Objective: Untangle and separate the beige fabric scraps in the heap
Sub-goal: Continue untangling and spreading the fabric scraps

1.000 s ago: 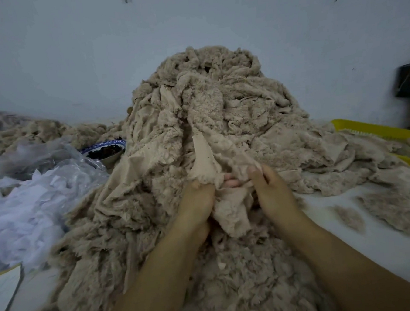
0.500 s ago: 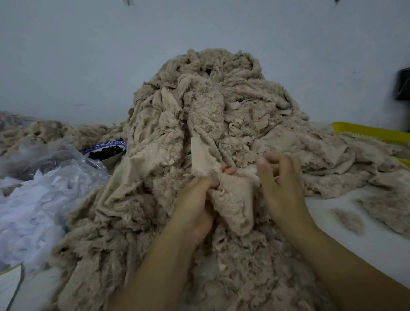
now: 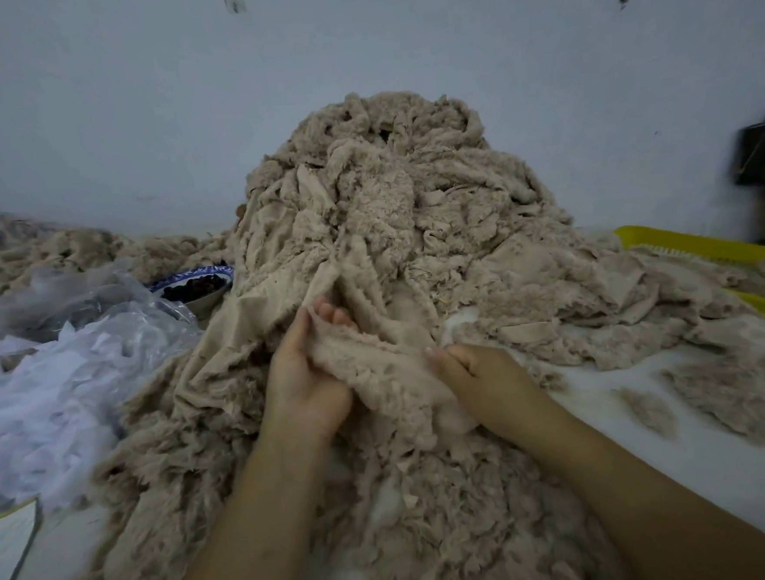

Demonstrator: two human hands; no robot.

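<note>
Grey wall [image 3: 132,103] behind; bowl [image 3: 169,283] holds dark bits [image 3: 195,286]; left hand [image 3: 303,381] and right hand [image 3: 486,380] grip scrap [image 3: 391,375].

The person's arms are bare as far up as the head view shows. The left forearm [image 3: 252,525] and the right forearm [image 3: 648,497] are uncovered, smooth and slim, and look broader toward the lower edge under the wide lens; both wrists are bare and narrow. The left hand [image 3: 303,381] is bare, with a rounded heel of the palm and short, blunt fingertips [image 3: 328,311]; the right hand [image 3: 482,378] is likewise bare, with smooth knuckles and a short thumbnail [image 3: 431,353] that catches a little light. Dim light leaves finer detail of both arms unclear.
</note>
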